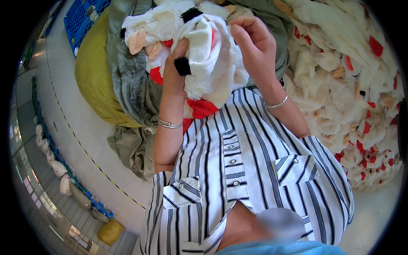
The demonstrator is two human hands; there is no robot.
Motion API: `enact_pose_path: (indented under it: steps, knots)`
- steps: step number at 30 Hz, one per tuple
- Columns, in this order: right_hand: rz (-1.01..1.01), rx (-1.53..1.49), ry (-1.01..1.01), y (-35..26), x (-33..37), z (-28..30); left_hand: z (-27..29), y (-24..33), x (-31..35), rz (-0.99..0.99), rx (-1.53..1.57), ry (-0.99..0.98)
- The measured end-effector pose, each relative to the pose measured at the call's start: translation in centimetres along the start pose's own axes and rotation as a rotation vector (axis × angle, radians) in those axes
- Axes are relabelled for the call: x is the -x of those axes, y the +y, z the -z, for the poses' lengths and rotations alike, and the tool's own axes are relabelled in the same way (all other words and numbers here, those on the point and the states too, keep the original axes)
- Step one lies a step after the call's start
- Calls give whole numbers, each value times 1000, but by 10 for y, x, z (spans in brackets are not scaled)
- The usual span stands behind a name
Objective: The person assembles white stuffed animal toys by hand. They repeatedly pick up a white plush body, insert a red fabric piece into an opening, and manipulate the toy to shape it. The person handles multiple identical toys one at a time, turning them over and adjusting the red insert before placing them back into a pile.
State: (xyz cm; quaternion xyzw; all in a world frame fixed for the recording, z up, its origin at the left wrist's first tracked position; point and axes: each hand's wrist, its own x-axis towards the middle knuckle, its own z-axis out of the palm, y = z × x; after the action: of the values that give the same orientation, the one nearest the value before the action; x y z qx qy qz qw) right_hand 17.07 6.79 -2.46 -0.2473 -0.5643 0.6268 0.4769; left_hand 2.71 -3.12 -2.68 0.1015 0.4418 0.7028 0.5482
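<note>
White plush piece [231,70] gripped in my left hand [172,70]

It hangs just in front of my striped shirt [233,157], its smooth backing showing along a fold. My left hand closes on its left edge, right beside a black fur patch [182,66]; a second black patch [191,15] sits higher up. At the lower end a red piece [202,109] shows against the shirt.

My right hand [255,44] is raised at the plush's right side, fingers curled, thumb and forefinger close together; I cannot tell whether they pinch anything.

More white plush [159,27] with peach ear-shaped pieces [137,41] lies beyond my left hand. Left of that are grey furry fabric [135,63] and a bulging olive-yellow sack [91,72], with a blue crate [85,19] behind. To my right spreads a big heap of cream plush [327,93] dotted with red. Far left, pale sacks [58,168] line the floor [80,110].
</note>
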Motion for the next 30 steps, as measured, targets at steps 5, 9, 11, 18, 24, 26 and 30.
enact_pose_path:
  steps: [5,9,11,18,24,26,30]
  knots:
    - [-119,149,-217,-16,9,-7,1,-2,-2,-131,-235,-34]
    - [-353,170,-420,-10,3,6,3,-3,0,-115,-183,11]
    - [-415,185,-546,-14,0,10,2,-4,2,-174,-200,60]
    - [-545,-284,-584,-18,-7,14,-6,1,17,-155,-385,-78]
    - [-653,-332,-627,-18,0,11,13,2,13,-157,-399,-285]
    - [-640,-329,-725,-16,3,3,14,12,2,30,-254,-197]
    - [-514,-156,-918,-19,6,-6,-6,40,-4,57,-436,-161]
